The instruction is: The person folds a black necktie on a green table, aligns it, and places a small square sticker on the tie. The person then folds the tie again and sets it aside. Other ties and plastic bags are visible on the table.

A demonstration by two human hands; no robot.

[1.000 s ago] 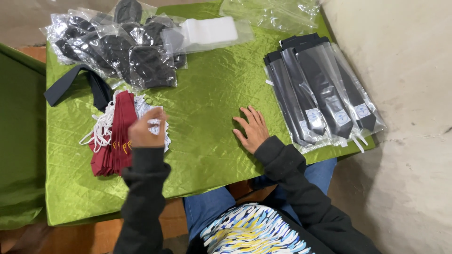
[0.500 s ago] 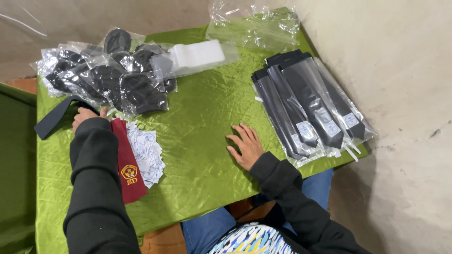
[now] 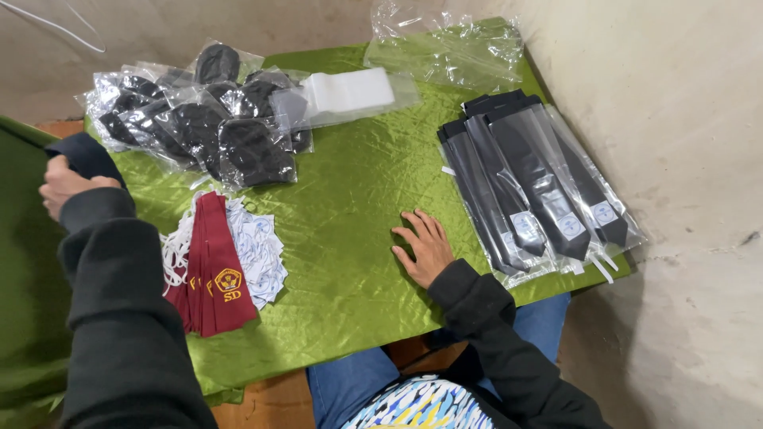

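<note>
My left hand (image 3: 63, 184) grips a dark fabric piece (image 3: 87, 156) at the table's left edge, fingers curled around it. My right hand (image 3: 425, 246) lies flat, fingers spread, on the green cloth-covered table (image 3: 350, 199), holding nothing. Between my hands lies a stack of maroon ties (image 3: 213, 274) with a yellow emblem, on top of white printed paper pieces (image 3: 258, 250). Just right of my right hand lies a row of dark ties in clear sleeves (image 3: 532, 187).
A heap of black items in clear bags (image 3: 203, 123) sits at the back left, next to a white packet (image 3: 348, 90). Empty clear bags (image 3: 445, 52) lie at the back. A wall runs along the right, and another green surface (image 3: 24, 262) lies left.
My left hand moved from the maroon ties out to the table's left edge and closed on the dark fabric piece. My right hand stayed flat on the cloth.
</note>
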